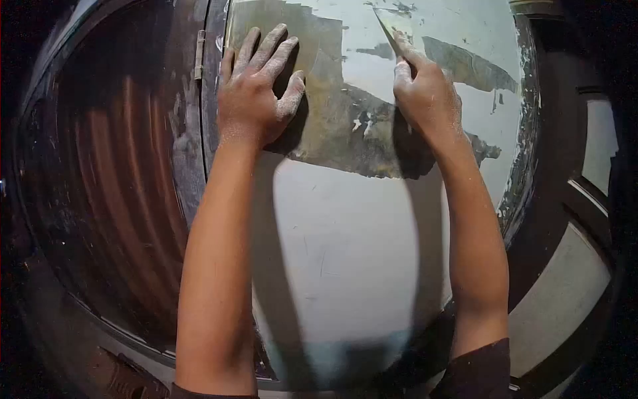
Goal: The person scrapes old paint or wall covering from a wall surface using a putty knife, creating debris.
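Observation:
In the head view my left hand (260,90) lies spread against the upper left of a panel (345,233), its fingers pointing up and dusted white. My right hand (428,93) is closed round a scraper (387,32), whose thin dark blade edge slants up and left against the pale paint. Most of the scraper's handle is hidden in the fingers. Between and above my hands, a bare grey-brown patch (332,126) with ragged edges shows where the white coating is gone. A few white flakes (362,123) dot this patch.
A dark frame with a metal hinge (199,56) runs along the panel's left side. Farther left is a dark door with reddish-brown folds (126,153). The right-hand frame (525,133) has chipped paint. Pale panes (561,299) stand in dark woodwork at far right.

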The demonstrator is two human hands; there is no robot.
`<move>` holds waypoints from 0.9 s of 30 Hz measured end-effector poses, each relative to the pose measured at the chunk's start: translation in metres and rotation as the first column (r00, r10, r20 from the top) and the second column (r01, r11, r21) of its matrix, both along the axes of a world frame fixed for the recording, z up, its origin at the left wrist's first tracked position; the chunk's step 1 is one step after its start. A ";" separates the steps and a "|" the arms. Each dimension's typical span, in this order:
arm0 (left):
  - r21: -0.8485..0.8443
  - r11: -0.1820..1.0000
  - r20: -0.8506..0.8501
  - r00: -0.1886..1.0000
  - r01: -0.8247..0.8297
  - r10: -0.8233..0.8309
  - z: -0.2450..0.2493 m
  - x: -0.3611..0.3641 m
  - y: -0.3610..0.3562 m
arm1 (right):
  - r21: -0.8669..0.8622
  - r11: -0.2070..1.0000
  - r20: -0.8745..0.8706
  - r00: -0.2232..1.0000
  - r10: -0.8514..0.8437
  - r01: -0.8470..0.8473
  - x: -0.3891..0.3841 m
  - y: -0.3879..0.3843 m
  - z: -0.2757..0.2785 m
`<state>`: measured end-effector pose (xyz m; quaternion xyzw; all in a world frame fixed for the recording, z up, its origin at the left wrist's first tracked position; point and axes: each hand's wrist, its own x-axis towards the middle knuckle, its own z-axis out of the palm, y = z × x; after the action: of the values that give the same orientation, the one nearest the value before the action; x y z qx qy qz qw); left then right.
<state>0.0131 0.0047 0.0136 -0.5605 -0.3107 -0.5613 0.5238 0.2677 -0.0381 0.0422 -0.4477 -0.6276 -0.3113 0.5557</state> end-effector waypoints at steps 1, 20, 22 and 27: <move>-0.001 1.000 0.001 1.000 0.001 -0.001 0.000 0.000 0.001 | 0.005 1.000 -0.002 1.000 0.022 -0.022 -0.003 -0.003 0.002; 0.028 0.966 -0.133 0.957 -0.257 0.258 0.032 -0.024 0.008 | -0.038 0.998 0.014 0.999 0.042 -0.042 -0.012 0.001 0.003; 0.026 0.967 -0.134 0.957 -0.255 0.256 0.032 -0.024 0.010 | -0.028 0.999 0.006 0.999 0.034 -0.033 -0.015 0.007 0.000; 0.062 0.953 -0.149 0.941 -0.296 0.302 0.029 -0.023 0.010 | -0.054 0.998 0.032 0.999 -0.035 0.037 -0.027 -0.004 -0.055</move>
<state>-0.0099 0.0149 0.0427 -0.5389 -0.3390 -0.4352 0.6366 0.2409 -0.0422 -0.0133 -0.4692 -0.6363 -0.3111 0.5275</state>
